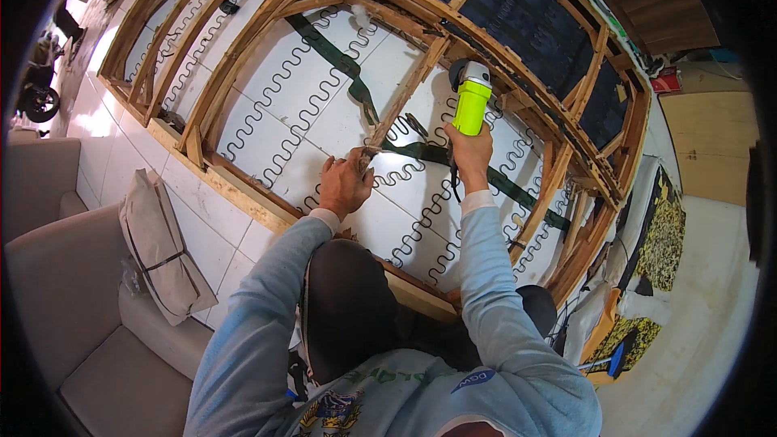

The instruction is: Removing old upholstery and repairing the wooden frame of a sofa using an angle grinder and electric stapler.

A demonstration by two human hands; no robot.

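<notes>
My right hand [471, 154] grips a lime-green angle grinder [471, 101] with a silver head and a dark cord hanging down, held over the wooden sofa frame [232, 69]. My left hand [345, 182] is wrapped around the lower end of a worn wooden slat [409, 97] in the middle of the frame, where a dark green webbing strap [437, 154] crosses. Wavy black springs [267, 105] run through the frame over white tiles; another green strap [328, 57] lies diagonally at the upper left.
A grey armchair [73, 307] with a tan fabric bundle [166, 247] stands at lower left. Dark fabric [518, 0] covers the upper frame. Foam scraps [651, 243] and a pale board [704, 307] lie at right, and a small wheeled vehicle [40, 89] stands at far left.
</notes>
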